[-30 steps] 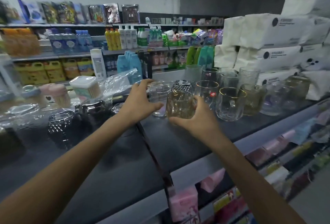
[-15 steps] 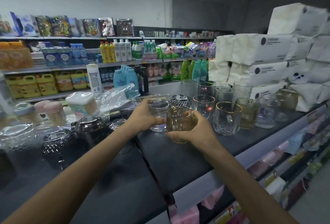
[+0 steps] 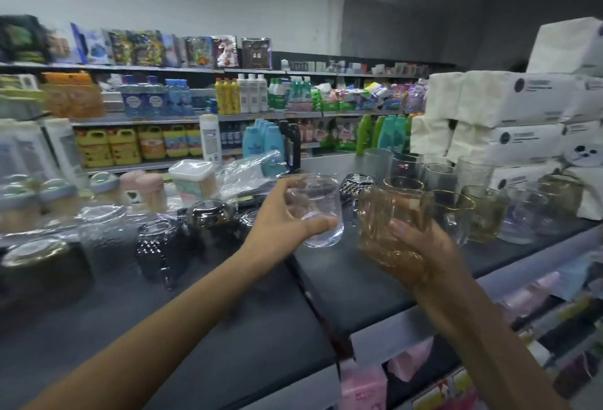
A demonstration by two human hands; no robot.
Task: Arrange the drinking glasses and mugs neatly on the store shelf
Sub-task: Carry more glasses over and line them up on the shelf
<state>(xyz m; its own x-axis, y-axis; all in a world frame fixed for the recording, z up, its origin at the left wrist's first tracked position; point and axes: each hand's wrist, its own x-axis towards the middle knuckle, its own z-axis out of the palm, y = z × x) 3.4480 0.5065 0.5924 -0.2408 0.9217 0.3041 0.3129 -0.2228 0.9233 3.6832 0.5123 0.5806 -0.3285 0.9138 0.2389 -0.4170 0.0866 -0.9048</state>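
Observation:
My left hand (image 3: 280, 217) grips a clear glass tumbler (image 3: 321, 210) and holds it just above the dark shelf top (image 3: 359, 282). My right hand (image 3: 421, 246) holds an amber ribbed glass (image 3: 391, 223), tilted and lifted off the shelf. Behind them stand several glasses and mugs: a gold-rimmed clear mug (image 3: 452, 213), an amber mug (image 3: 486, 213), a clear mug (image 3: 525, 213) and tall tumblers (image 3: 377, 164) at the back. A dark diamond-cut glass (image 3: 357, 184) stands between the two held glasses.
White tissue packs (image 3: 509, 109) are stacked at the right rear. On the left part of the shelf stand dark textured mugs (image 3: 156, 246), clear jars (image 3: 101, 236) and a lidded white container (image 3: 192, 178). Pink packs (image 3: 362, 390) fill the shelf below. A far aisle holds bottles.
Both hands have lifted their glasses off the shelf; the amber glass has risen and tilted in my right hand. The camera has tilted upward.

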